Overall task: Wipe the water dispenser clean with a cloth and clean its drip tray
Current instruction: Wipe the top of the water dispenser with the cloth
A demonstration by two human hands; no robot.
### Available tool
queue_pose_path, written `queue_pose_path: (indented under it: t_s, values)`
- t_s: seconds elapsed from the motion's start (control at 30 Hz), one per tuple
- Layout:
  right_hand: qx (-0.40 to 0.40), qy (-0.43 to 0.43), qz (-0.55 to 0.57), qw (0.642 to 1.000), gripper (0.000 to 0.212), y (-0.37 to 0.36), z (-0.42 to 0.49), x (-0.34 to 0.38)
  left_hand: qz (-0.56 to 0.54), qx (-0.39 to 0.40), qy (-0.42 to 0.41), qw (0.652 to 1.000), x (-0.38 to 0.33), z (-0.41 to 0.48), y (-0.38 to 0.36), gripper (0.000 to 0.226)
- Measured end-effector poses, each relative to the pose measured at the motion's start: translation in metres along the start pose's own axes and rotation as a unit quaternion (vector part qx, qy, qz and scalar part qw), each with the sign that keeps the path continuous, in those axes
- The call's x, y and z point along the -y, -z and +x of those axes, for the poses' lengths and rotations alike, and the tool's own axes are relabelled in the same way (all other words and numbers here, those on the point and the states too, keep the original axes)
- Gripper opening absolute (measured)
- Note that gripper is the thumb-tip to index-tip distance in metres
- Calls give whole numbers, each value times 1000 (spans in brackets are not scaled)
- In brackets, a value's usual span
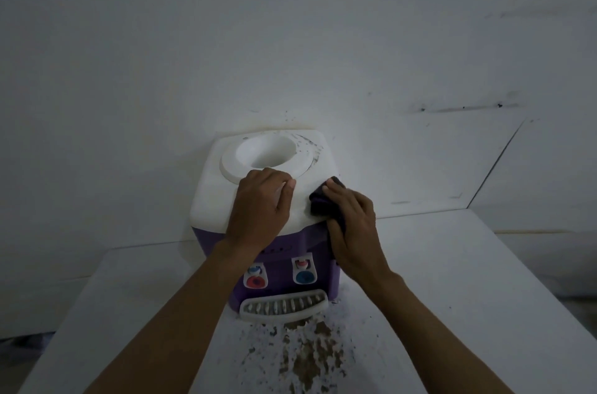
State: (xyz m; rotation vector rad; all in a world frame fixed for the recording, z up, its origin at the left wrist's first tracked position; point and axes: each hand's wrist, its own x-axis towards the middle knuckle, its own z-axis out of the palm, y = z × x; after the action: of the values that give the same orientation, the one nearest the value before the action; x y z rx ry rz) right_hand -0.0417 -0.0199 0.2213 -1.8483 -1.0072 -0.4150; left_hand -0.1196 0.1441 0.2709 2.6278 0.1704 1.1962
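Head view: a white-topped purple plastic water dispenser (210, 196) stands on a white worktop (452, 280). The right hand (352, 225) grips a dark folded cloth (318, 199) on the dispenser's front right top corner. The left hand (258, 209) rests curled beside the dispenser's bottle well; whether it holds anything is unclear. It is best to brace there and wipe firmly toward the speckled rear. A white slotted drip tray (284, 308) waits at the dispenser's base.

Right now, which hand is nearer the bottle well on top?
Left. Left hand rests on the front rim of the bottle well; right hand holds the cloth off to its right.
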Motion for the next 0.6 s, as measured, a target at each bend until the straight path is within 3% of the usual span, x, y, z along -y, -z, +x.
queue_pose_path:
  t_s: [0.1, 0.23, 0.33, 0.47, 0.6]
  values:
    - [32, -27, 38, 998, 45, 10, 24, -3, -1, -5, -5, 1000, 0, 0, -3, 21]
    - [52, -158, 99, 981, 36, 21, 55, -4, -17, 3, 6, 1000, 0, 0, -4, 21]
    - [19, -210, 122, 970, 34, 17, 42, -4, -26, 4, 11, 1000, 1, 3, -2, 19]
    - [-9, -92, 101, 991, 40, 12, 12, -2, -36, -14, 25, 999, 2, 6, -3, 17]
    - [61, 33, -24, 997, 47, 13, 22, -1, -32, -34, 33, 998, 0, 6, -6, 22]
